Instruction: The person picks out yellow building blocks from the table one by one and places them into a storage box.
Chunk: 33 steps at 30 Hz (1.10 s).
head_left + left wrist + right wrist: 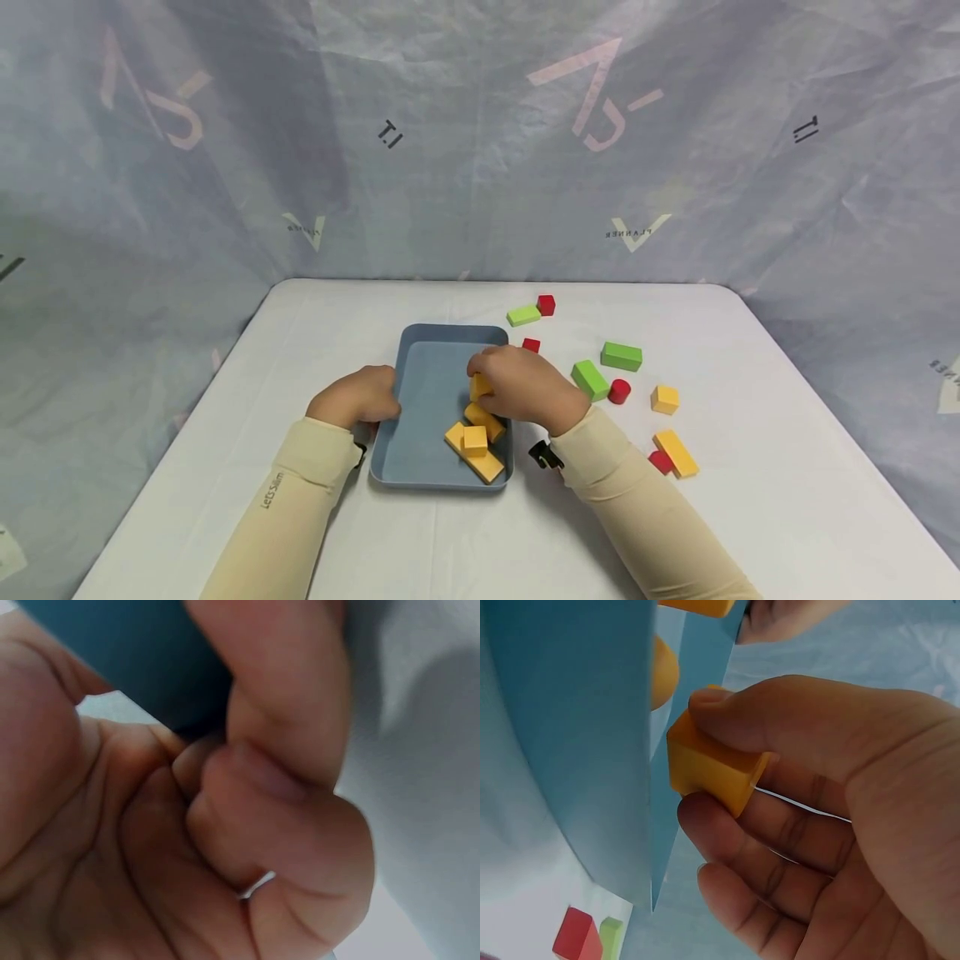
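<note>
Over the right side of a blue-grey tray [427, 375], my right hand [525, 385] pinches a yellow block [712, 765] between thumb and fingers. Inside the tray, near that hand, lie a yellow cylinder [486, 422], a long flat yellow block [487, 468] and a yellow cube [475, 441] on top of the flat one. My left hand [358, 395] grips the tray's left rim; in the left wrist view its fingers [277, 817] curl beside the blue-grey tray wall [142, 660].
Right of the tray lie green blocks [621, 357], a red cylinder [619, 392], a yellow cube [664, 399], and a yellow block [676, 453] touching a red piece [660, 462]. Behind them are a light green block [523, 315] and red cube [546, 305]. A grey printed cloth [465, 167] hangs behind the white table.
</note>
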Tool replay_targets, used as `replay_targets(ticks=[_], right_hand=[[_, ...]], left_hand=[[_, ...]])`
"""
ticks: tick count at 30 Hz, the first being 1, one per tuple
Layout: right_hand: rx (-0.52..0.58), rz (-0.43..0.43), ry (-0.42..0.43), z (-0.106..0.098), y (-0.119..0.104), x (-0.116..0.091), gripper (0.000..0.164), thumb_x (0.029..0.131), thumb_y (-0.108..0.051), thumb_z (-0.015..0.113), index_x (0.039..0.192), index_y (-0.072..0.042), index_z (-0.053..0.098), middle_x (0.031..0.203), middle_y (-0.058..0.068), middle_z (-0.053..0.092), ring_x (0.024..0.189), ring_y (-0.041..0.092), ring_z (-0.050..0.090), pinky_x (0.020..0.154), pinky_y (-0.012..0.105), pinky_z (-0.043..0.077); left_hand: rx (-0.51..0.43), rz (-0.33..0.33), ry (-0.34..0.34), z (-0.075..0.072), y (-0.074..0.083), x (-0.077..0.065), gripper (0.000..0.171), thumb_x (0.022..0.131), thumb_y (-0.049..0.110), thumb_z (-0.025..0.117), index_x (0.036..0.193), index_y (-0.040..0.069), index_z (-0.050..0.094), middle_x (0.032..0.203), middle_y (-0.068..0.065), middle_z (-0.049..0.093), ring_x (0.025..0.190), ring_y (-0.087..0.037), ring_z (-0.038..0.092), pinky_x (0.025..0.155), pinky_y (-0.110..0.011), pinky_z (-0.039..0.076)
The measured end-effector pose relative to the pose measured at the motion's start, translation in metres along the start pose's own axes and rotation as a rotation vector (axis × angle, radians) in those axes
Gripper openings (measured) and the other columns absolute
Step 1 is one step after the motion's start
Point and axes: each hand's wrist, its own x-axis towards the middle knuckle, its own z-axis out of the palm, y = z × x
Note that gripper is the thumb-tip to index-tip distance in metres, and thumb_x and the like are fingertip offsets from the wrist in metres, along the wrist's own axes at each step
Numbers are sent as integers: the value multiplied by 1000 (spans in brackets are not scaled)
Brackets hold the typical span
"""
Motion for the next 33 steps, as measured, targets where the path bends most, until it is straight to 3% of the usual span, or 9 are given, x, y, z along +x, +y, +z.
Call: replay_targets(ticks=[19, 33], right_hand=[[-22, 37, -19, 9, 3, 2, 34, 80, -21, 69, 113, -11, 66, 95, -2, 63, 73, 8, 48, 61, 25, 49], [-49, 29, -12, 18, 7, 4, 30, 82, -21, 68, 110, -13, 67, 90, -4, 62, 71, 7, 48, 60, 23, 49]], left_hand=[[-2, 5, 1, 1, -1, 1, 12, 70, -5, 53, 78, 2, 57, 59, -11, 61, 45, -24, 58, 41, -38, 51], [-9, -7, -10, 1, 0, 0, 14, 72, -5, 52, 84, 1, 56, 62, -13, 62, 45, -24, 58, 41, -37, 51]])
